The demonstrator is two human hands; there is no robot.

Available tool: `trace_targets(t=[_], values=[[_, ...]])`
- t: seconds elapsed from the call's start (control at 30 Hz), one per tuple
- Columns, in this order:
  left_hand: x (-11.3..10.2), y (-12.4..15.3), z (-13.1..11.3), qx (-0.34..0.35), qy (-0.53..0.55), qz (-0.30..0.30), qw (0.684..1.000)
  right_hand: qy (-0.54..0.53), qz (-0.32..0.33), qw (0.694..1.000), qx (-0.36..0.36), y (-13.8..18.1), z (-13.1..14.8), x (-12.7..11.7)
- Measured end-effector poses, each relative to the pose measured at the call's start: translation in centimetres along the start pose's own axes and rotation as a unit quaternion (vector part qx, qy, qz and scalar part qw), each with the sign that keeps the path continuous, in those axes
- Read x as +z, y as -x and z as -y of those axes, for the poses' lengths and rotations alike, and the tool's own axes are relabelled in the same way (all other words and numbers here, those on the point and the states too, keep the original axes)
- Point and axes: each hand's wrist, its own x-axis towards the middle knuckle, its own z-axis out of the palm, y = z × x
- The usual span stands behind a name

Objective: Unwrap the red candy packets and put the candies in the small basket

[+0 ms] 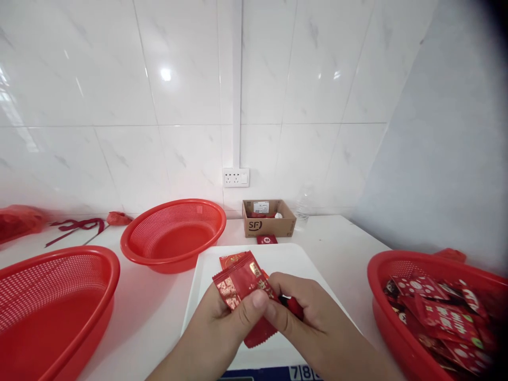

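Note:
Both hands meet above a white tray (210, 275), closed around small red packets. My left hand (222, 323) pinches a red packet with gold print (240, 280) under its thumb. An orange-red packet (230, 260) shows behind it, and another red edge hangs below the thumbs. My right hand (301, 312) touches the same bunch with thumb and curled fingers. A dark red wrapped piece (294, 307) sticks out between its fingers; its kind is hard to make out. The fingers hide part of the packets.
To the right stands a red basket (400, 323) full of red packets. Two red baskets, one near (107, 286) and one farther back (174, 259), stand at the left. A cardboard box (273, 227), a red packet (266, 239) and a clear bottle (304, 203) are by the wall.

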Motion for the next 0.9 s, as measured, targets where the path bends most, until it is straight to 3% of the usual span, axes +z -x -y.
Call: trace_targets(t=[0.1, 0.37, 0.6, 0.67, 0.73, 0.83, 0.9], values=[[0.0, 0.0, 0.2, -0.011, 0.030, 0.006, 0.999, -0.009, 0.001, 1.000, -0.008, 0.2, 0.2, 0.0], [-0.7, -0.3, 1.3, 0.041, 0.045, 0.035, 0.998, -0.035, 0.022, 0.999, -0.011, 0.0, 0.3, 0.4], [-0.3, -0.3, 1.5, 0.047, 0.008, 0.004, 0.999, -0.027, 0.020, 0.999, -0.036, 0.0, 0.4, 0.2], [-0.4, -0.4, 1.3, 0.047, -0.047, 0.003, 0.998, 0.024, -0.012, 0.998, -0.063, -0.1, 0.3, 0.0], [-0.6, -0.7, 1.1, 0.062, -0.085, -0.012, 0.994, 0.104, -0.085, 0.985, -0.108, -0.2, 0.1, -0.3], [-0.9, -1.1, 0.4, 0.082, -0.051, -0.075, 0.992, 0.185, -0.210, 0.935, -0.217, -0.5, -0.6, -0.8], [-1.1, -1.3, -0.1, 0.036, 0.014, -0.090, 0.995, 0.209, -0.250, 0.904, -0.278, -0.6, -0.9, -1.1]])
